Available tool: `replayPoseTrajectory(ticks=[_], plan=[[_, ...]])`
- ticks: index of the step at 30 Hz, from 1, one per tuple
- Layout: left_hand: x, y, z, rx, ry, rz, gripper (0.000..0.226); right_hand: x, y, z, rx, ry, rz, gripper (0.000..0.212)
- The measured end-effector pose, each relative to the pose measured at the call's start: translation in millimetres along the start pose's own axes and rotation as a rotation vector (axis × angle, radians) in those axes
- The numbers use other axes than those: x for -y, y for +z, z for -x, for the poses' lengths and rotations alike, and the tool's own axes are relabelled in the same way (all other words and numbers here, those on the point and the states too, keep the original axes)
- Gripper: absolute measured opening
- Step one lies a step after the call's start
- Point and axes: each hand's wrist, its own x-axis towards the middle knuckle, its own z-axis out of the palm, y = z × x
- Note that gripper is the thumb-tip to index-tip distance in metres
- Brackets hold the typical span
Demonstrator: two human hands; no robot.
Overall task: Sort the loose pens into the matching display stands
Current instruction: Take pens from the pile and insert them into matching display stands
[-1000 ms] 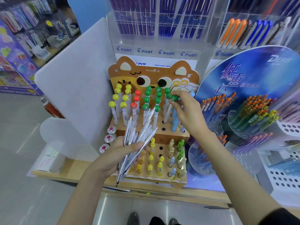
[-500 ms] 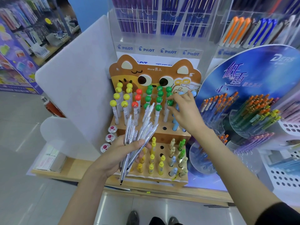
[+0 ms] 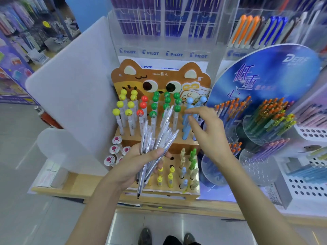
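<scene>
Shoes (image 3: 146,236) show at the bottom edge, on the pale floor. Above them your left hand (image 3: 134,167) grips a bundle of clear pens (image 3: 155,140), with fingers and thumb curled round its middle. The bundle's long axis runs from low left to high right. The writing tips point down and toward you, reaching the front edge of the wooden stand (image 3: 168,193). The clicker ends fan out up and away, across the ball-topped rows.

Just right of that hand, short yellow pens (image 3: 170,177) stand upright in the holes of the stand's lower tier. Farther on, your right hand (image 3: 210,133) hovers with its fingers spread and loosely bent, and no pen is visible in its grasp. Its forefinger and thumb sit apart right at the blue pens (image 3: 186,128); you cannot tell whether they touch.

Those blue pens stand upright in the upper tier. To their left are rows of green-topped pens (image 3: 155,101), red-topped pens (image 3: 143,99) and yellow-topped pens (image 3: 120,104). Behind them rises the cat-faced card (image 3: 159,75), and beyond it a clear PILOT rack (image 3: 164,53). To the right stands a round blue display (image 3: 265,73) with orange pens.
</scene>
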Motion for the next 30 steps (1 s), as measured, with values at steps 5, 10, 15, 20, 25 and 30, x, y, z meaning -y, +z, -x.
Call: replayPoseTrajectory(ticks=[5, 10, 15, 20, 25, 30], plan=[[6, 39, -8, 0.047, -0.046, -0.032, 0.027, 24, -22, 25, 0.167, 0.435, -0.612, 0.035], [26, 87, -16, 0.081, -0.068, -0.028, 0.026, 3, -51, 37, 0.107, 0.498, -0.658, 0.014], [42, 135, -25, 0.112, -0.092, -0.006, 0.007, -23, -87, 53, -0.075, 0.526, -0.704, 0.006], [54, 159, -33, 0.186, -0.123, -0.116, 0.008, -47, -124, 59, -0.322, 0.5, -0.711, 0.008], [64, 171, -44, 0.185, -0.167, -0.139, 0.013, -64, -154, 88, -0.625, 0.491, -0.645, 0.025], [76, 198, -54, 0.223, -0.154, -0.029, 0.022, -87, -176, 126, -0.8, 0.607, -0.545, 0.012]])
